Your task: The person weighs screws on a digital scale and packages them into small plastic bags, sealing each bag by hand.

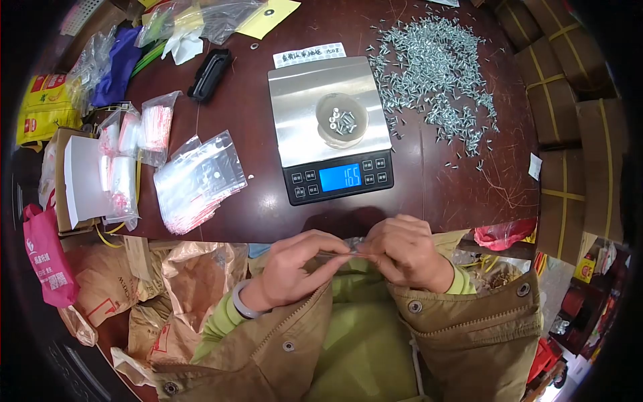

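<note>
Left hand (295, 264) and right hand (410, 251), each in a narrow pinch, hold a small clear plastic bag (355, 244) between them at the near edge of a dark-red table (439, 191), before a silver-and-black digital scale (293, 114).

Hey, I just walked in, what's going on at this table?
Someone's left hand and right hand are pinching what looks like a small clear plastic bag just off the table edge. Behind it, a scale with a lit display holds a round dish of small screws. A big screw pile lies to the right, and more bags lie to the left.
</note>
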`<state>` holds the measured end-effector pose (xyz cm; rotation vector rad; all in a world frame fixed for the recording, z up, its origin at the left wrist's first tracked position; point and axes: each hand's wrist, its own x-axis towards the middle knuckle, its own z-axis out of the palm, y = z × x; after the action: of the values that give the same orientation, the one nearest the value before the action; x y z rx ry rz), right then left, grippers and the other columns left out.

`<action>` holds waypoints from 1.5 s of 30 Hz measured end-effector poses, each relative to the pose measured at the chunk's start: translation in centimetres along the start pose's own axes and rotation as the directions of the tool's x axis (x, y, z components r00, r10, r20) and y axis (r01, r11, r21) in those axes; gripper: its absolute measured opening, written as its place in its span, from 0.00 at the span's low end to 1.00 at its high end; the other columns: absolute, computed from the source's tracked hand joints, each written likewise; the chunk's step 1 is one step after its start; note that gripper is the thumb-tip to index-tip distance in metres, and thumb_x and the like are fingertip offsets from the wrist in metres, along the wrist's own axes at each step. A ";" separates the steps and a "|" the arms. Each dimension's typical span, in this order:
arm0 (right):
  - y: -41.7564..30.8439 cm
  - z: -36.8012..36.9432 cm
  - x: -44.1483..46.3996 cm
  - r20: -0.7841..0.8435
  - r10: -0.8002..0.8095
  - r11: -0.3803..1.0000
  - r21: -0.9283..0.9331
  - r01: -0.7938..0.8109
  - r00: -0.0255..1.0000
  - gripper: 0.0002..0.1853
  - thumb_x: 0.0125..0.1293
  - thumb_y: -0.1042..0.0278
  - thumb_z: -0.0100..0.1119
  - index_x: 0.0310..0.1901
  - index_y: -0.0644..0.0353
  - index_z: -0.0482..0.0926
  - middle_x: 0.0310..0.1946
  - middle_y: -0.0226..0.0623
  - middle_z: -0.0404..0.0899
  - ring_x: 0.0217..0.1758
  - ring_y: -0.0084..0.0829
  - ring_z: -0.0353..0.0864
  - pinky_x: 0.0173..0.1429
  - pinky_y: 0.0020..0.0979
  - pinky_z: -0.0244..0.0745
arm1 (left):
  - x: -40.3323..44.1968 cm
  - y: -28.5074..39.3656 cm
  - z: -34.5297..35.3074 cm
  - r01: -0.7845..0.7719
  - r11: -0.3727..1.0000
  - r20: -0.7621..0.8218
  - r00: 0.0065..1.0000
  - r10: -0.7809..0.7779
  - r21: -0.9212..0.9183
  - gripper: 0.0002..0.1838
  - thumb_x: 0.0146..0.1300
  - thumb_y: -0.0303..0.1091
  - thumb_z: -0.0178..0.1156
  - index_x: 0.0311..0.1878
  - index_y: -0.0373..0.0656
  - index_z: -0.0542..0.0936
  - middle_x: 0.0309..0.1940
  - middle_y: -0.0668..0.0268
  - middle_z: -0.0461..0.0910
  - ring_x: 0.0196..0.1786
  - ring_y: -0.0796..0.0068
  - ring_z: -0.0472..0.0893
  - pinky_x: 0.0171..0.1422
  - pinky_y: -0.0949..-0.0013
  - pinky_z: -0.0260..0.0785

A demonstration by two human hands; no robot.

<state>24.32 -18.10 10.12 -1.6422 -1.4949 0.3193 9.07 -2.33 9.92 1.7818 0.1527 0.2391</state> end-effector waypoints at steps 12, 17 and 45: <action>-0.3 0.9 0.9 -0.065 -0.134 0.991 -0.029 0.133 0.989 0.12 0.46 0.65 0.73 0.25 0.57 0.78 0.22 0.28 0.76 0.29 0.29 0.79 0.35 0.29 0.70 | 0.0 -0.1 0.0 0.009 0.995 0.023 1.000 -0.007 -0.097 0.07 0.54 0.19 0.64 0.37 0.33 0.83 0.36 0.57 0.84 0.40 0.65 0.84 0.46 0.69 0.76; -0.1 -0.3 0.5 -0.068 -0.186 0.982 -0.030 0.185 0.980 0.12 0.45 0.63 0.73 0.24 0.56 0.78 0.23 0.27 0.75 0.30 0.27 0.78 0.39 0.29 0.68 | -0.1 -0.3 -0.7 0.014 0.960 -0.054 0.998 -0.031 -0.281 0.06 0.52 0.16 0.66 0.34 0.33 0.84 0.36 0.54 0.84 0.44 0.61 0.85 0.53 0.64 0.77; 12.3 -2.8 3.7 -0.097 0.248 0.862 -0.432 -0.265 0.964 0.09 0.48 0.81 0.59 0.34 0.68 0.73 0.30 0.51 0.74 0.33 0.53 0.76 0.37 0.44 0.73 | -3.5 -0.6 -7.6 0.274 0.876 -0.276 0.946 -0.171 0.396 0.08 0.56 0.21 0.64 0.38 0.31 0.78 0.33 0.55 0.80 0.35 0.64 0.83 0.39 0.69 0.75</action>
<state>35.50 -14.69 4.11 -2.2080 -1.3848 0.0896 3.86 4.22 10.64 2.1504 0.6214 0.2601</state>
